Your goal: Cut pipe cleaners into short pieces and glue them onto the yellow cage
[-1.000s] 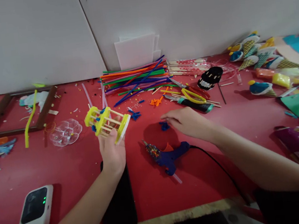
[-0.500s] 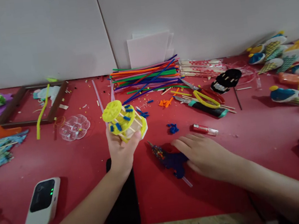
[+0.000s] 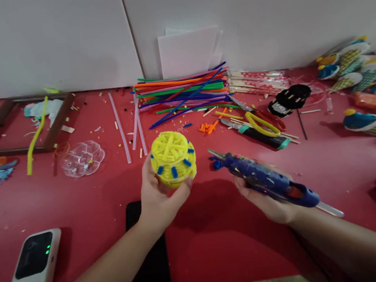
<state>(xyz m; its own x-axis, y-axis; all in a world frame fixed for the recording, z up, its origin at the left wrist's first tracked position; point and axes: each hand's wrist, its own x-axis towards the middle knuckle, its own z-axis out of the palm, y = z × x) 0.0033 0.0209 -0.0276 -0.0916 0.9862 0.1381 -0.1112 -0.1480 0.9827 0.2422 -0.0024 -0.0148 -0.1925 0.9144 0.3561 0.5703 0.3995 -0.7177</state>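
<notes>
My left hand (image 3: 163, 203) is closed around a yellow pipe-cleaner model (image 3: 171, 154), round and tiered, with short blue pieces spaced around its side. Its spoked top disc faces me. In my right hand (image 3: 267, 200) lies a blue glue gun (image 3: 268, 179), its nozzle pointing left toward the model but apart from it. A clear glue stick (image 3: 330, 209) pokes out of the gun's back end. Just below the nozzle tip, small blue pipe-cleaner bits (image 3: 217, 165) rest on the red table (image 3: 208, 248).
Bundled coloured pipe cleaners (image 3: 182, 90) lie at the back, beside pliers (image 3: 262, 135) and orange scraps (image 3: 208, 127). A black tiered model (image 3: 289, 99) stands to their right. Nearer me are a black phone (image 3: 148, 265) and a white device (image 3: 35, 267). A brown frame (image 3: 57, 125) lies left.
My right hand has picked the glue gun up off the table and turned it nozzle-left. My left hand has tilted the yellow model and moved it slightly right.
</notes>
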